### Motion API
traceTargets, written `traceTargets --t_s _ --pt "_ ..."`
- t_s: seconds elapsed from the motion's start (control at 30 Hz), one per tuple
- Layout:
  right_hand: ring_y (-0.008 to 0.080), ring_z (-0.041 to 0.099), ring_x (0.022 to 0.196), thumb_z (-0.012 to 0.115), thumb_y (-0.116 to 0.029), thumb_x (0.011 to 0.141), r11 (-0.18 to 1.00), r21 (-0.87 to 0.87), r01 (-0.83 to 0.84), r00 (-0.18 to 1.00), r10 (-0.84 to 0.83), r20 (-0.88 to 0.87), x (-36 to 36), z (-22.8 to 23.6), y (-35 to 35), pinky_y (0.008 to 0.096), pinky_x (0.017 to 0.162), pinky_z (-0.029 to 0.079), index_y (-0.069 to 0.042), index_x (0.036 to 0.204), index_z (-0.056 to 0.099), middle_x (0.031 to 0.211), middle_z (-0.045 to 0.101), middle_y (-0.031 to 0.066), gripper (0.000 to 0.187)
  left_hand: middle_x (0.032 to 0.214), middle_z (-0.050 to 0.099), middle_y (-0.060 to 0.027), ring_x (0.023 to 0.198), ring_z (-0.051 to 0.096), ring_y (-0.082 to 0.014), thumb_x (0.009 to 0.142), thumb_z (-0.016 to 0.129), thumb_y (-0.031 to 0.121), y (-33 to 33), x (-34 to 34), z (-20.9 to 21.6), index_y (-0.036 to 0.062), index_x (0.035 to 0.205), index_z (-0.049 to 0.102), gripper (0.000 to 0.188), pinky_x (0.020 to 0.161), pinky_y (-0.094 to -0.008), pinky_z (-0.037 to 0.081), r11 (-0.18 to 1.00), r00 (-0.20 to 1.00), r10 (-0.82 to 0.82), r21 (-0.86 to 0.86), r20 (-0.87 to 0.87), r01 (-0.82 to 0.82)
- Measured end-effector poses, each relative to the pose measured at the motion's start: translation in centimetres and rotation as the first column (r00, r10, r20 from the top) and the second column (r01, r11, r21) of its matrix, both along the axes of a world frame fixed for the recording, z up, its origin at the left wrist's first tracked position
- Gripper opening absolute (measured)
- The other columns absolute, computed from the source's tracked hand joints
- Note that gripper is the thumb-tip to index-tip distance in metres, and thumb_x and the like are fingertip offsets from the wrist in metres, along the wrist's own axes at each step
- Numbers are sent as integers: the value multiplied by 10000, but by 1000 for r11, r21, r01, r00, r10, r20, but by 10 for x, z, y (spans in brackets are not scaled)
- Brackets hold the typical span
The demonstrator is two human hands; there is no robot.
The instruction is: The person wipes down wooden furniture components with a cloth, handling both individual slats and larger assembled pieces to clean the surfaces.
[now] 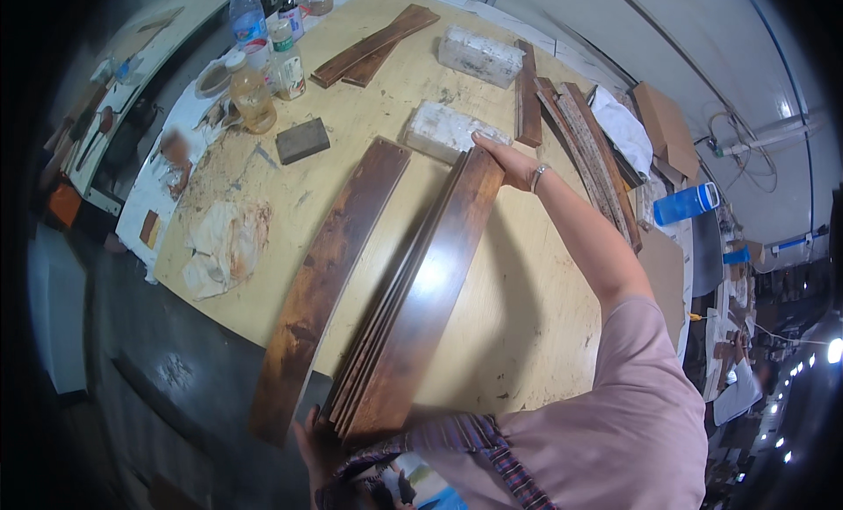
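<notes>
A stack of dark brown, glossy wooden planks (pixel 430 286) is tilted on edge over the table, its boards fanned slightly along the left side. My right hand (pixel 511 160), with a bracelet at the wrist, is closed around the far end of the stack. At the near end, close to my body, my left hand (pixel 314 444) grips the planks from the left, and part of it is hidden. Left of the stack lies a single dark plank (pixel 329 273) with a mottled surface, its near end jutting past the table edge.
White blocks (pixel 479 57) and a dark grey block (pixel 303 141) sit on the table (pixel 369 115). Two crossed planks (pixel 378 44) lie at the back; more strips (pixel 588 150) are right. Bottles (pixel 252 93) and a stained cloth (pixel 228 246) occupy the left side. A blue jug (pixel 687 204) stands right.
</notes>
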State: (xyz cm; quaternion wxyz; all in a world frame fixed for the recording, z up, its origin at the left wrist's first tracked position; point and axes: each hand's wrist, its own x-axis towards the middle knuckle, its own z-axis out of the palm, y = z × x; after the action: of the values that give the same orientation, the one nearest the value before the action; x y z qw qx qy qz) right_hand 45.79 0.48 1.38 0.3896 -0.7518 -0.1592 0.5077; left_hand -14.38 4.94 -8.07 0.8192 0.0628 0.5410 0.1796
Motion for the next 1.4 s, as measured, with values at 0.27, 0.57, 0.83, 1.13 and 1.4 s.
traceTargets --t_s 0.27,0.57,0.83,1.13,1.4 --pt "222 386 1421 472 -770 880 999 -36 -36 996 39 84 -23 -13 -5 427 1169 316 -51 1566 216 1572 343 135 1026 1430 486 -186 1285 498 -320 984 341 603 1 -81 -102 -6 1463 385 776 1105 -411 373 974 992 -128 192 9 124" --pt "210 328 1453 597 -782 796 999 11 -31 1000 31 -1 -12 -55 9 395 1181 298 -109 1582 194 1614 269 87 1111 1307 550 -185 1190 554 -232 1051 488 260 11 -32 -15 -43 1327 529 412 969 -332 475 614 648 -355 354 -674 706" --pt "179 437 1367 702 -653 816 990 125 60 988 -76 132 -35 -60 51 377 1115 395 -129 1528 347 1529 419 61 953 1352 557 -202 1166 578 -296 1008 400 320 32 -77 -100 -58 1378 468 533 980 -370 478 483 876 -102 746 -472 458" --pt "274 193 1489 434 -866 789 980 -81 -182 971 193 144 13 -84 86 568 1152 218 -218 1561 299 1634 199 70 1017 1175 660 -180 952 664 -246 843 707 -64 38 -56 -90 -35 1272 526 467 865 -368 530 563 834 182 750 -521 346" --pt "225 144 1525 311 -816 876 936 -64 -347 860 345 377 -11 -64 97 455 1214 135 -222 1591 209 1661 160 33 935 1291 578 -206 1130 604 -303 928 584 116 27 -112 -189 -22 1370 442 484 985 -411 502 765 952 61 627 -301 149"
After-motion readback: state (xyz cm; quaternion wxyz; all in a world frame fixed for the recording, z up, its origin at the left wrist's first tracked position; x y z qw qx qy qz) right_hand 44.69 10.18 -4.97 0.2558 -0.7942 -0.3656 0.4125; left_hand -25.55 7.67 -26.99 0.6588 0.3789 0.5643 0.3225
